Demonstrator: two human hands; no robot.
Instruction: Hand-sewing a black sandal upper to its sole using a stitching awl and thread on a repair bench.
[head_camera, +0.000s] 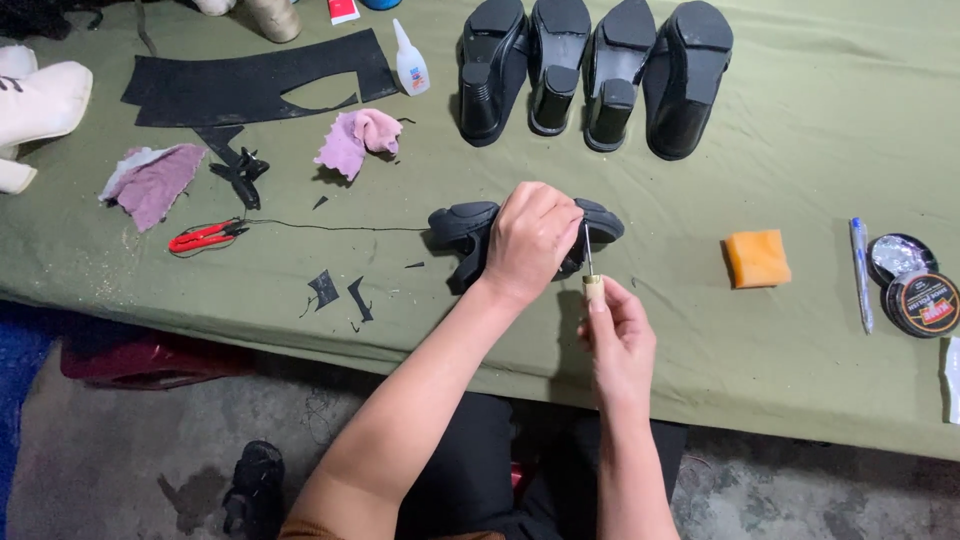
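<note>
Right hand (622, 335) is gripping an awl (590, 272), fingers clenched on its wooden handle, tip touching a black shoe (462, 225). Left hand (530, 240) is clamping that shoe mid-tabletop (700, 330). Beyond, four black heels (590, 75) are lying in a row.

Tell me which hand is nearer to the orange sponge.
Right. The right hand, gripping a wooden-handled awl, sits just left of and below the orange sponge. The left hand lies farther left, clasping the black shoe.
</note>
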